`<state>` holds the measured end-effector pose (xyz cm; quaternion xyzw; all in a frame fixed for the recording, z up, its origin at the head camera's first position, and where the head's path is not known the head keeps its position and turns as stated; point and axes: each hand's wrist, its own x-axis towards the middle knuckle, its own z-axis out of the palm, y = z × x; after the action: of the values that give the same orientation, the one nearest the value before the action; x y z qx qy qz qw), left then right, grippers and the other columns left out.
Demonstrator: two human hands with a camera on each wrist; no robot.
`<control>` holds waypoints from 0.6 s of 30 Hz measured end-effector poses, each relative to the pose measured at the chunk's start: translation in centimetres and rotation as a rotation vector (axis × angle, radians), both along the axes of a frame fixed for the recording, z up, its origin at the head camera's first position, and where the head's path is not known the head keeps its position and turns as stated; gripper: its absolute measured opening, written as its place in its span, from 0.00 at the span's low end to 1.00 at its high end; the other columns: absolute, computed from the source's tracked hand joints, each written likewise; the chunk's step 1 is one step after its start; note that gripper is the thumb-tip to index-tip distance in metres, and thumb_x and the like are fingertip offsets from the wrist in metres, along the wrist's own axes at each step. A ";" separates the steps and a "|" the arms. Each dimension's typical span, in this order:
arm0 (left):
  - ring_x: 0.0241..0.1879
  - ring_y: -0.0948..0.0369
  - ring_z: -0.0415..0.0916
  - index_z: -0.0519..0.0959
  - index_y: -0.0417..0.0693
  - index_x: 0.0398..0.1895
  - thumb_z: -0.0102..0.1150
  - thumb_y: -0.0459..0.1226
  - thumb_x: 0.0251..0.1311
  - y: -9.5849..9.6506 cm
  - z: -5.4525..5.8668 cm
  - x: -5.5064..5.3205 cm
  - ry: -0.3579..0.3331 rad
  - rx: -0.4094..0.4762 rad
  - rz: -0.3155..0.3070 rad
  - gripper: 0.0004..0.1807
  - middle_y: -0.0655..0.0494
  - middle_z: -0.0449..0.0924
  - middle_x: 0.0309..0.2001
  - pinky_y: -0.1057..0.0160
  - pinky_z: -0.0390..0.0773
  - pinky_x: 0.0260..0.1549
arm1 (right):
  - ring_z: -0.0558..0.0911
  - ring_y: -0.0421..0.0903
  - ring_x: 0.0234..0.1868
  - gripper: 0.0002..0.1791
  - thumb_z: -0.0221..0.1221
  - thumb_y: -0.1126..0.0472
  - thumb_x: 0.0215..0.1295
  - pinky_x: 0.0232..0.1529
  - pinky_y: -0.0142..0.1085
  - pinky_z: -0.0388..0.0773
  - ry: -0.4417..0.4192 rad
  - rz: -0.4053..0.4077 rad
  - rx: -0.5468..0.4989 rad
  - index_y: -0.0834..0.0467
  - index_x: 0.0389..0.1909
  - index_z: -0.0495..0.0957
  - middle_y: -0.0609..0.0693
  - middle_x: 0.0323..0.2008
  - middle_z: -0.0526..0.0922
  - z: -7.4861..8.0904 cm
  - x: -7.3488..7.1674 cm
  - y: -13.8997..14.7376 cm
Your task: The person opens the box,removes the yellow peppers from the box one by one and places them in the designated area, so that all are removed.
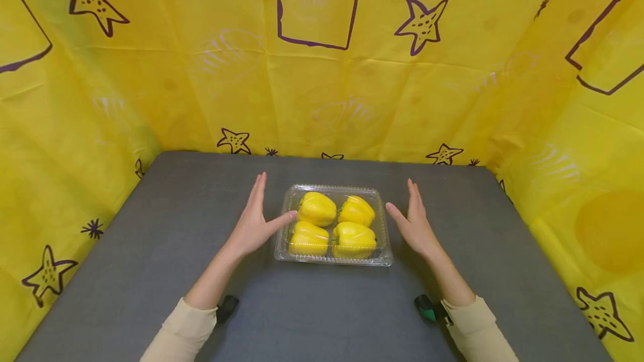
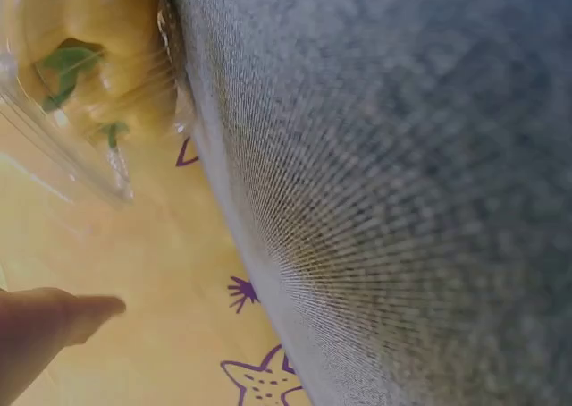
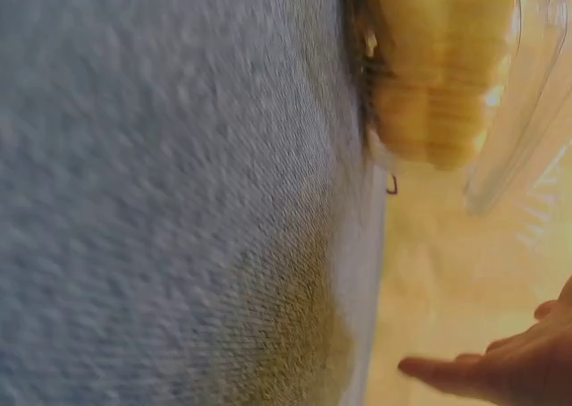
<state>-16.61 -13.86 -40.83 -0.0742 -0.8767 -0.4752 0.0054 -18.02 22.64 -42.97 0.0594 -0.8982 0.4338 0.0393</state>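
A clear plastic box (image 1: pixel 384 262) sits on the grey table, and several yellow bell peppers (image 1: pixel 354 239) show through it. My left hand (image 1: pixel 251 230) is raised at its left side with straight fingers, the thumb stretched inward and overlapping the box's left edge in the head view. On the opposite side my right hand (image 1: pixel 416 230) is held likewise, its thumb tip close to the right rim. Neither hand grips anything. In the left wrist view a pepper's green stem (image 2: pixel 71 66) shows behind the plastic. Yellow peppers (image 3: pixel 429 124) also show through the box's wall in the right wrist view.
The grey table (image 1: pixel 327 317) extends around the box on all sides. Yellow cloth (image 1: pixel 322 88) printed with starfish and fish hangs behind the table and along both sides. Dark straps (image 1: pixel 227 309) circle both wrists, below light sleeves (image 1: pixel 181 328).
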 end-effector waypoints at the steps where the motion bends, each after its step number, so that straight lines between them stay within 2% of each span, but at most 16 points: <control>1: 0.76 0.48 0.33 0.30 0.71 0.77 0.64 0.62 0.53 0.0 0.0 0.1 0.000 0.002 -0.012 0.61 0.60 0.27 0.78 0.29 0.46 0.62 | 0.37 0.66 0.74 0.48 0.51 0.42 0.72 0.65 0.68 0.39 -0.006 0.011 -0.021 0.53 0.78 0.32 0.60 0.77 0.32 0.0 0.1 -0.1; 5: 0.75 0.45 0.41 0.32 0.69 0.78 0.68 0.59 0.52 0.2 -0.1 0.5 -0.013 0.038 -0.067 0.62 0.56 0.33 0.78 0.34 0.51 0.64 | 0.42 0.61 0.75 0.47 0.53 0.45 0.72 0.67 0.63 0.47 -0.020 0.054 -0.086 0.53 0.78 0.34 0.59 0.77 0.36 -0.1 0.5 -0.4; 9: 0.72 0.39 0.48 0.33 0.68 0.78 0.70 0.57 0.50 0.3 -0.2 0.8 -0.036 0.066 -0.115 0.63 0.51 0.36 0.78 0.35 0.56 0.63 | 0.44 0.61 0.75 0.47 0.55 0.48 0.71 0.66 0.61 0.54 -0.045 0.091 -0.139 0.52 0.78 0.35 0.58 0.77 0.38 -0.2 0.8 -0.6; 13: 0.71 0.37 0.51 0.34 0.67 0.78 0.72 0.56 0.49 0.3 -0.4 1.0 -0.044 0.065 -0.163 0.63 0.52 0.36 0.78 0.35 0.57 0.62 | 0.45 0.61 0.75 0.48 0.58 0.49 0.69 0.66 0.62 0.54 -0.056 0.146 -0.151 0.51 0.78 0.36 0.57 0.77 0.38 -0.2 1.2 -0.8; 15: 0.70 0.38 0.52 0.35 0.66 0.78 0.73 0.56 0.48 0.4 -0.4 1.1 -0.046 0.055 -0.185 0.64 0.54 0.35 0.78 0.36 0.57 0.63 | 0.45 0.61 0.75 0.49 0.60 0.50 0.67 0.65 0.62 0.54 -0.054 0.182 -0.133 0.50 0.78 0.37 0.56 0.77 0.38 -0.2 1.3 -0.9; 18: 0.69 0.38 0.55 0.36 0.62 0.79 0.74 0.56 0.46 0.4 -0.5 1.2 -0.038 0.017 -0.219 0.66 0.53 0.34 0.78 0.37 0.59 0.62 | 0.45 0.61 0.75 0.52 0.64 0.50 0.64 0.66 0.62 0.54 -0.051 0.239 -0.100 0.49 0.78 0.39 0.55 0.77 0.38 -0.2 1.7 -0.9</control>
<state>-15.43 -13.42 -41.37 -0.1604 -0.8592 -0.4818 -0.0623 -16.37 21.70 -43.13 0.1530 -0.8626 0.4811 -0.0329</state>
